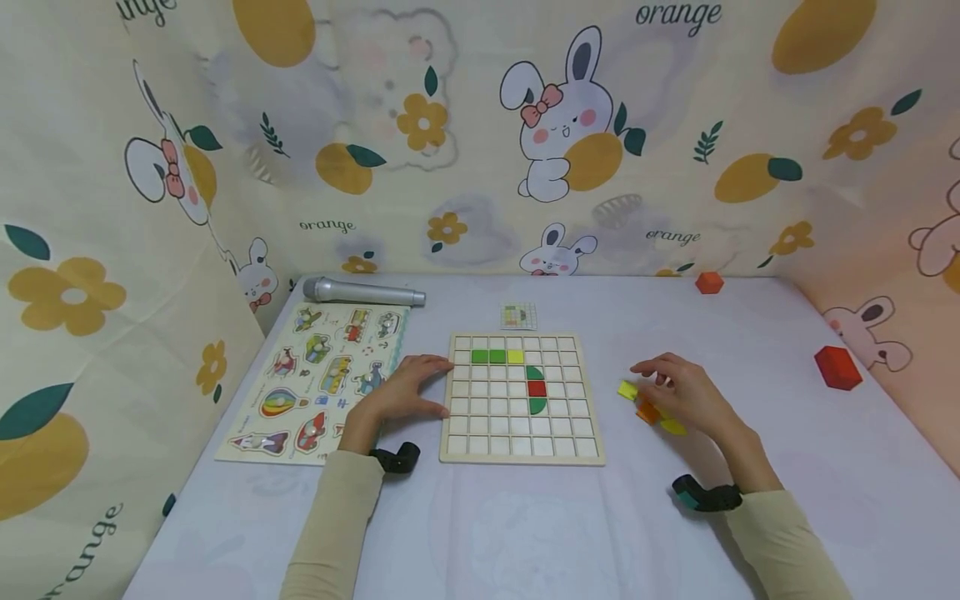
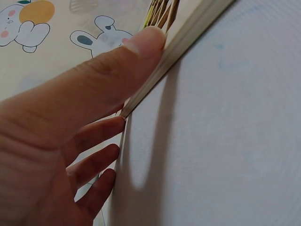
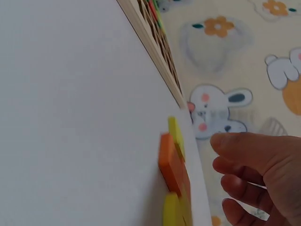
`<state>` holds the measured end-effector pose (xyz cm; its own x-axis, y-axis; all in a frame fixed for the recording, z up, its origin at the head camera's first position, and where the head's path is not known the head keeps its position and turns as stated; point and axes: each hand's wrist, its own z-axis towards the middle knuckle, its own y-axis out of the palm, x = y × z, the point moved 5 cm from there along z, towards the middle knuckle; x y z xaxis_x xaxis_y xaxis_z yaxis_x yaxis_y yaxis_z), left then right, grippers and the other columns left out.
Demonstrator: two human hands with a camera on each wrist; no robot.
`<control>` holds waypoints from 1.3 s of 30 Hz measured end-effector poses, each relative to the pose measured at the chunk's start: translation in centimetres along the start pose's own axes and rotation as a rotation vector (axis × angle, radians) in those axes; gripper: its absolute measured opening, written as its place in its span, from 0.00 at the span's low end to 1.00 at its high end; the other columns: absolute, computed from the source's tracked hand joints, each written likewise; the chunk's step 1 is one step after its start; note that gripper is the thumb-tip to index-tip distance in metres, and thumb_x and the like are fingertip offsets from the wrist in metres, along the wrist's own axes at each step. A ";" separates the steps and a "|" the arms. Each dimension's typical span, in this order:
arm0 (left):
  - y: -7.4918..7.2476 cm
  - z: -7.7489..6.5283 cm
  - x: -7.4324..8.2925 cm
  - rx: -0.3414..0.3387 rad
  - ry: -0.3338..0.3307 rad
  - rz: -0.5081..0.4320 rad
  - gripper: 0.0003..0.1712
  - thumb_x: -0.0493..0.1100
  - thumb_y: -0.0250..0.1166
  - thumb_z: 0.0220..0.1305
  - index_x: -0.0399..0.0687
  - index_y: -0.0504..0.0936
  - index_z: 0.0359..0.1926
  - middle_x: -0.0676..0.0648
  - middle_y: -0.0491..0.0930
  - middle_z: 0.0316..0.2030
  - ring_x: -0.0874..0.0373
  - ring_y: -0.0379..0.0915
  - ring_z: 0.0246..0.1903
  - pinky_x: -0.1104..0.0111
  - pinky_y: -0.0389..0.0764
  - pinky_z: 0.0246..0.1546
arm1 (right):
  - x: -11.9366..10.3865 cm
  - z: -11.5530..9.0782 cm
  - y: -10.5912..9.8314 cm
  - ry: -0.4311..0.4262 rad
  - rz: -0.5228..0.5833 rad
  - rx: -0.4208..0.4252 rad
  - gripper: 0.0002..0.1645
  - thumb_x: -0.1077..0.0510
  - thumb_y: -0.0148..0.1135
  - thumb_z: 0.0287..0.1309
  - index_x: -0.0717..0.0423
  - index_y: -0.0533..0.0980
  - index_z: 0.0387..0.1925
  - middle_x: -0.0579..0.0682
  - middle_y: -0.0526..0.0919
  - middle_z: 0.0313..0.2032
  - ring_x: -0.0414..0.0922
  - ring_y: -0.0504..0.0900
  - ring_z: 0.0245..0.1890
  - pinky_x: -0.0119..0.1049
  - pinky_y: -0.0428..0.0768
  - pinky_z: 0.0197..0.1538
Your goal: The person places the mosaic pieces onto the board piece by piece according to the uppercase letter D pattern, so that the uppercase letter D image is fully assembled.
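Pale, matt wood for the grid board (image 1: pixel 522 454) at frame centre; smooth, painted-looking colour on the blocks (image 1: pixel 647 406) lying right of it. Soft, faintly creased cloth over the tabletop (image 1: pixel 787 400). Dull silvery metal-like sheen on the microphone (image 1: pixel 362 292), upper left. Printed fabric, matt, as backdrop (image 1: pixel 465 150).

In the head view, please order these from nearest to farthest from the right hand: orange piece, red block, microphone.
From the right hand:
1. Orange piece, just beside the hand, on its left.
2. Red block, farther off on the right of the table.
3. Microphone, far left, beyond the grid board.
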<state>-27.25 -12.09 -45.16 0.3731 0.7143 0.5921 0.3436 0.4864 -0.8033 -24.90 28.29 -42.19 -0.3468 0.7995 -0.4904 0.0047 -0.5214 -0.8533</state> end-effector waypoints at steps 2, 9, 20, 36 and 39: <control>0.0 0.0 0.0 0.003 0.003 -0.003 0.45 0.53 0.74 0.46 0.49 0.67 0.65 0.45 0.61 0.67 0.47 0.49 0.67 0.52 0.54 0.67 | 0.3 -0.3 -0.5 0.008 -0.014 0.001 0.15 0.65 0.64 0.54 0.58 0.79 0.46 0.53 0.79 0.39 0.46 0.71 0.34 0.26 0.77 0.31; -0.1 0.0 0.1 0.007 0.006 -0.009 0.45 0.53 0.74 0.46 0.49 0.67 0.65 0.45 0.61 0.66 0.47 0.49 0.67 0.52 0.54 0.67 | 1.5 -1.6 -2.4 -0.066 -0.069 0.065 0.16 0.68 0.66 0.49 0.59 0.80 0.43 0.53 0.80 0.37 0.44 0.71 0.32 0.29 0.77 0.31; -0.1 -0.1 0.2 0.004 0.011 -0.008 0.44 0.53 0.74 0.46 0.48 0.67 0.65 0.45 0.61 0.66 0.47 0.50 0.67 0.53 0.55 0.67 | 2.8 -4.1 -2.2 0.129 -0.020 -0.137 0.23 0.46 0.73 0.43 0.54 0.77 0.37 0.45 0.74 0.28 0.43 0.69 0.32 0.26 0.73 0.28; 0.1 0.0 -0.1 0.011 0.004 0.009 0.45 0.54 0.74 0.46 0.50 0.67 0.65 0.46 0.61 0.66 0.48 0.50 0.67 0.53 0.54 0.67 | 1.8 -4.1 -1.2 0.136 -0.040 -0.197 0.19 0.51 0.73 0.44 0.55 0.77 0.35 0.44 0.77 0.29 0.42 0.72 0.31 0.26 0.76 0.31; 0.2 0.1 -0.3 0.011 0.002 0.010 0.45 0.55 0.74 0.46 0.51 0.67 0.65 0.46 0.61 0.66 0.49 0.50 0.67 0.54 0.54 0.68 | 0.5 -3.4 -1.1 0.057 -0.008 -0.160 0.16 0.55 0.73 0.44 0.55 0.78 0.36 0.44 0.79 0.31 0.42 0.73 0.32 0.27 0.77 0.33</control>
<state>-27.38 -12.16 -45.45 0.3780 0.7183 0.5841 0.3302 0.4848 -0.8099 -21.85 30.31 -42.07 -0.2936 0.8213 -0.4892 0.1535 -0.4646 -0.8721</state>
